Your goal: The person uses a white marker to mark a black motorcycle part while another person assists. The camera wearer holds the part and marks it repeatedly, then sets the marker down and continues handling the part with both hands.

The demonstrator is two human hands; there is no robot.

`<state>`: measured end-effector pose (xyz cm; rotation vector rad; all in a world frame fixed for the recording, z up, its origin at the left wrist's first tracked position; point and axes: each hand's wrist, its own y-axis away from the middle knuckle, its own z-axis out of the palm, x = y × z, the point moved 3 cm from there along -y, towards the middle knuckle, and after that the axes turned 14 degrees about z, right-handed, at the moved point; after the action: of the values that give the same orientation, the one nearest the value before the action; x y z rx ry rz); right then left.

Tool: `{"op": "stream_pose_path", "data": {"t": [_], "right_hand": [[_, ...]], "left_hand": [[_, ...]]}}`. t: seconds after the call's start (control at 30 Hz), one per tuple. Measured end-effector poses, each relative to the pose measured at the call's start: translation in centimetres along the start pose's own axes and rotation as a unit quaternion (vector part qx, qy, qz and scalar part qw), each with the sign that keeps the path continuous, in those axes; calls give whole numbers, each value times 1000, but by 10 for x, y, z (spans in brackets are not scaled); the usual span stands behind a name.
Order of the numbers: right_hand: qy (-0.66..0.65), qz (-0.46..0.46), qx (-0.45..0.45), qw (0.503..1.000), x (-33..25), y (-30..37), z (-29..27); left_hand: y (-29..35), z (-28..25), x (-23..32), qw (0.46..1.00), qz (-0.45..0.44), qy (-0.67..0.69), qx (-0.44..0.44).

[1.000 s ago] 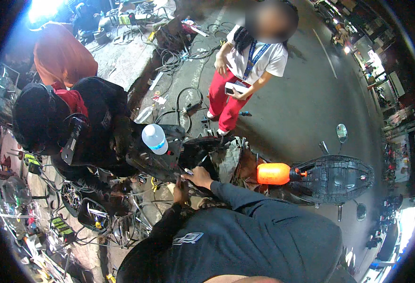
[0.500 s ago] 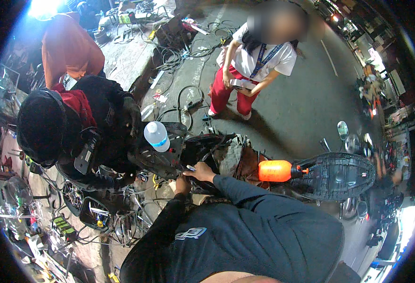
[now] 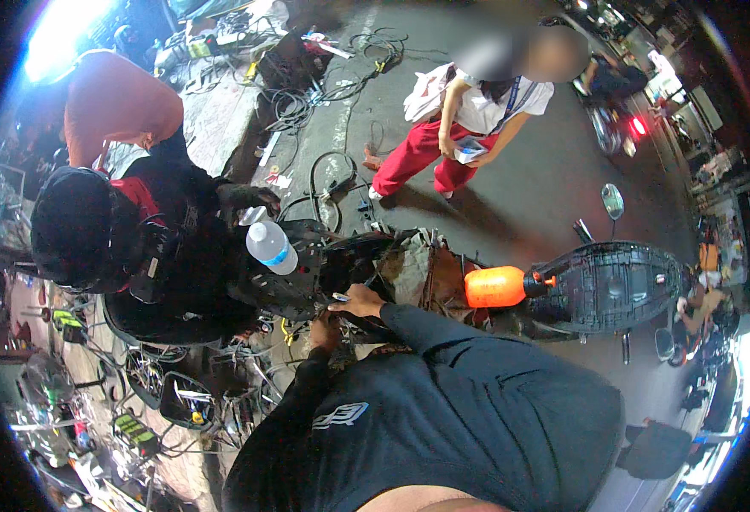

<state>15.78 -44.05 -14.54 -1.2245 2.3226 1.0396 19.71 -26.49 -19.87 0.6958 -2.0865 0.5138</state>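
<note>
Both my hands are close together at the stripped black body of a motorcycle (image 3: 294,277). My right hand (image 3: 363,301) is closed around a small silver piece (image 3: 341,297), whose kind I cannot make out. Just below and left of it, my left hand (image 3: 324,331) has its fingers curled against the body's near edge; what they grip is hidden. A translucent white bottle with a blue label (image 3: 272,248) stands on the body beyond my hands. To the right, an orange spray bottle (image 3: 494,287) with a black top lies beside the black ribbed seat base (image 3: 610,286).
A co-worker in black (image 3: 183,247) crouches at the left, one gloved hand (image 3: 251,198) near the white bottle. Someone in red trousers (image 3: 426,156) stands across the motorcycle. Cables (image 3: 332,183) lie on the ground beyond. Tools and a black tray (image 3: 186,399) crowd the lower left.
The co-worker's gloved hand has come out beside the white bottle. The standing person has shifted and turned. A vehicle with a red light has appeared at upper right. My hands stay together.
</note>
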Motion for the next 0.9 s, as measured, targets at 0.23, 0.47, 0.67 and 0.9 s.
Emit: {"op": "stream_pose_path", "data": {"t": [0.23, 0.47, 0.67, 0.9], "right_hand": [[10, -10, 6, 1000, 12, -10, 20], [-21, 32, -19, 999, 19, -10, 25], [10, 43, 21, 999, 7, -2, 19], [12, 30, 15, 999, 9, 0, 23]], "left_hand": [[12, 2, -25, 999, -1, 33, -17], [47, -13, -4, 981, 4, -88, -171], [46, -40, 48, 963, 126, -236, -19], [50, -51, 54, 983, -119, -56, 127]]}}
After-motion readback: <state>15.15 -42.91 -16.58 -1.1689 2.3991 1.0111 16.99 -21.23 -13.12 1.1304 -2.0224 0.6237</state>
